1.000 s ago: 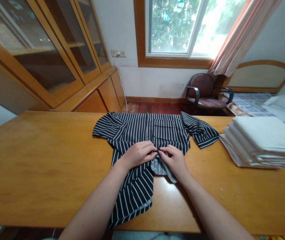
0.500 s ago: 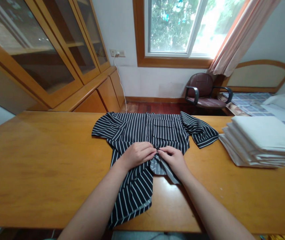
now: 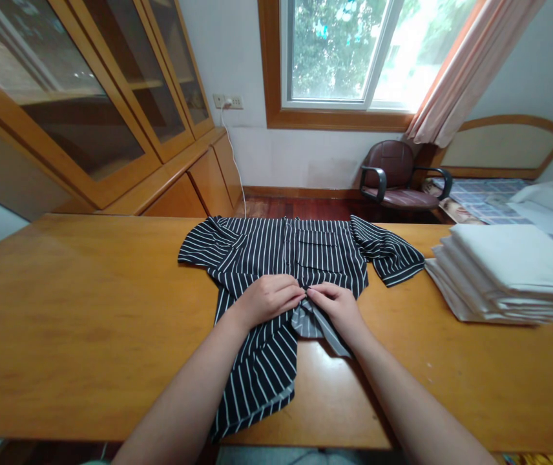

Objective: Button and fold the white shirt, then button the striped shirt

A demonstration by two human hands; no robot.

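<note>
A black shirt with white stripes [image 3: 261,248] lies spread on the wooden table [image 3: 102,323], its short sleeves out to both sides and a chest pocket on the right half. My left hand [image 3: 269,298] pinches the left front edge at the middle of the shirt. Opposite it, fingertips almost touching, my right hand [image 3: 335,305] pinches the right front edge. Whatever small piece sits between the fingertips is hidden. Below the hands the two front panels part, and the right one shows its grey inner side. The left panel hangs down toward the near table edge.
On the right of the table stands a stack of folded white cloth [image 3: 513,271], close to the right sleeve. Behind the table are a maroon armchair [image 3: 395,174] and a bed [image 3: 484,197]. A glass-doored wooden cabinet [image 3: 126,116] stands at the left.
Both hands stay at the shirt's middle with only a very slight shift of the fingertips. The shirt lies as before.
</note>
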